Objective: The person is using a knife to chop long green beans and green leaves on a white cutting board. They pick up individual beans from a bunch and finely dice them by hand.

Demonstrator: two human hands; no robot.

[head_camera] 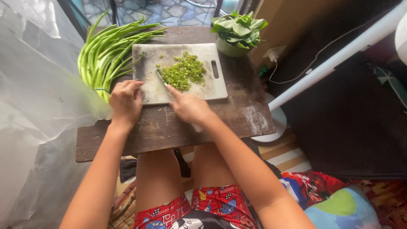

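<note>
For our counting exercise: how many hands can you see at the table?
2. The left hand rests on the cutting board's near-left edge; the right hand holds a knife on it.

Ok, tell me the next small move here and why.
Probably the left hand should pull a few long beans onto the cutting board. The space under the knife in the right hand is bare, the chopped pieces are already piled aside, and the bundle is mostly uncut.

The scene is viewed from one head-worn camera, aimed steeply down (and close) at the desk [178,127].
</note>
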